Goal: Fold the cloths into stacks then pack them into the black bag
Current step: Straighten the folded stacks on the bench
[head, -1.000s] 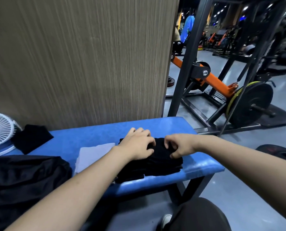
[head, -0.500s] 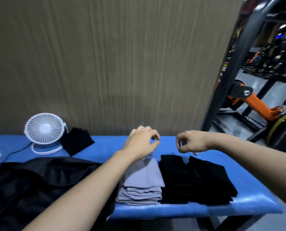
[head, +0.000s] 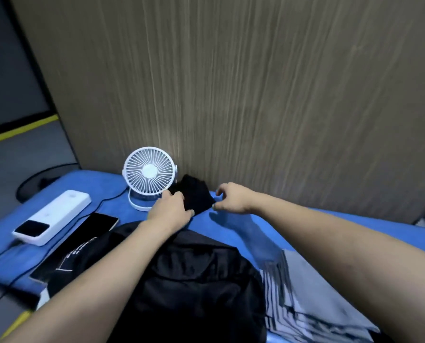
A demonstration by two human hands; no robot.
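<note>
A small black cloth [head: 197, 194] lies crumpled at the back of the blue bench [head: 231, 231], against the wall and beside the fan. My left hand [head: 171, 211] grips its near left edge, with the thumb at the near corner. My right hand [head: 232, 198] is at its right corner, which sits between the curled forefinger and thumb. The black bag [head: 194, 280] lies in front of me under my left forearm. A stack of folded grey cloths [head: 305, 293] sits to the right of the bag. The black folded stacks are out of view.
A white desk fan [head: 149, 179] stands just left of the black cloth, its cable running left. A white power bank [head: 53, 216] and a dark phone [head: 92, 229] lie on the bench's left part. A wood-grain wall rises right behind the bench.
My view swung left from the folded stacks. Both hands left the stacks and moved to the back of the bench, where they took hold of the black cloth by the fan.
</note>
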